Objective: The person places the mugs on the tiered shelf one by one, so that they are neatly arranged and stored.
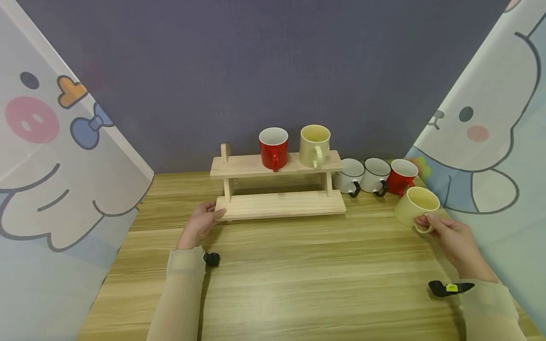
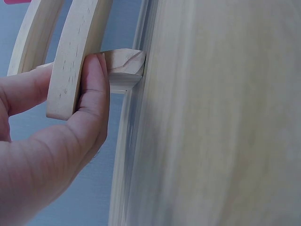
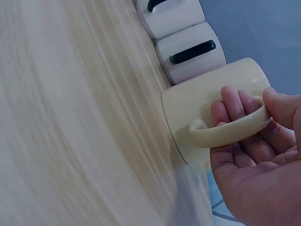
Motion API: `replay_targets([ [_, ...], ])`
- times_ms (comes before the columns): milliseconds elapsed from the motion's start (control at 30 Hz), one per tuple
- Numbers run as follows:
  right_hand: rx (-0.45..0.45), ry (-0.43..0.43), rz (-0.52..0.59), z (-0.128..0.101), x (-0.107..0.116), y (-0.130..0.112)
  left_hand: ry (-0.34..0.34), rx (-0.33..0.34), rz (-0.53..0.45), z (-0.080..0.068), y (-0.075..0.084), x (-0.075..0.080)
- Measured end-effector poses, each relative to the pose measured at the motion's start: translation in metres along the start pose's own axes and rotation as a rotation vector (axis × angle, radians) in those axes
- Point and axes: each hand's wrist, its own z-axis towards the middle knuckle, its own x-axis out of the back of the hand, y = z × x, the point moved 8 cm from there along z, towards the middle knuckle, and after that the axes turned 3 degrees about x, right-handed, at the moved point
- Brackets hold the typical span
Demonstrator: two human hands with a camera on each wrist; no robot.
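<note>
At the left end of a two-tier wooden shelf (image 1: 281,206), my left hand (image 1: 200,223) pinches the lower board. The left wrist view shows thumb and fingers on either side of that board's end (image 2: 68,80). Over on the right, my right hand (image 1: 453,240) holds a pale yellow mug (image 1: 406,212) by its handle (image 3: 230,134). This mug is upright; whether its base touches the table cannot be told. On the shelf's upper board stand a red mug (image 1: 267,154) with a white inside and another yellow mug (image 1: 308,150), handles facing me.
Two white mugs with black handles, one nearer the shelf (image 1: 347,179) and one beside it (image 1: 374,177), stand in a row with a red mug (image 1: 398,179). A dark wall (image 1: 273,61) rises behind the wood-grain table (image 1: 298,279). Cartoon-printed panels (image 1: 490,161) flank both sides.
</note>
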Motion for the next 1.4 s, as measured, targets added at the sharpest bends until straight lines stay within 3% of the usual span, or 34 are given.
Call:
replay_targets([
  [267, 0.005, -0.058, 0.109, -0.004, -0.013, 0.006, 0.01, 0.001, 0.002, -0.001, 0.001, 0.0],
  [633, 0.054, -0.092, 0.071, -0.014, -0.045, -0.012, 0.005, -0.01, 0.012, -0.003, 0.001, -0.001],
  [1000, 0.104, -0.214, 0.013, -0.018, -0.1, -0.036, 0.005, -0.008, 0.026, -0.001, -0.002, 0.001],
  [1400, 0.059, -0.303, -0.068, -0.012, -0.161, -0.041, -0.004, -0.005, 0.013, -0.001, 0.0, -0.001],
])
